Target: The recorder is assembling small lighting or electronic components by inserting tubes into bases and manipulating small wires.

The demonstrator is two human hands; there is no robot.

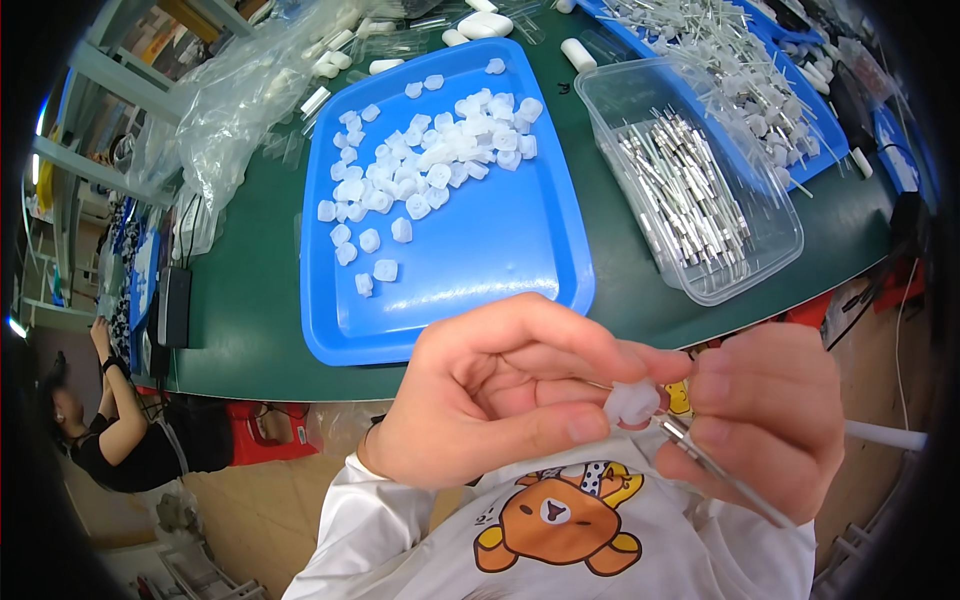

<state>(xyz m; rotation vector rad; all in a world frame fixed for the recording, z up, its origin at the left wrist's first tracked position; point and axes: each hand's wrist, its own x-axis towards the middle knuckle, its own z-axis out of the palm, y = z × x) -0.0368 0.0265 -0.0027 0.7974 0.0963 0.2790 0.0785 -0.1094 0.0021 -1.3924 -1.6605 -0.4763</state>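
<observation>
In front of my chest, my left hand (490,400) pinches a small frosted white plastic piece (632,403) between thumb and fingertips. My right hand (765,415) is closed around a thin rod with a silver metal end (715,468). That end points up at the plastic piece and lies close against it; whether it sits inside cannot be made out. Beyond my hands, a blue tray (450,325) carries many similar white plastic pieces (410,165), heaped toward its far side. A clear plastic box (715,288) to its right contains a pile of thin rods with silver parts (685,190).
The green table (240,310) ends just short of my hands. Plastic bags (215,130) lie at the far left, with white cylinders (578,55) at the back. Another blue tray (835,150) at far right holds more rods. On the left a person in black (130,430) works.
</observation>
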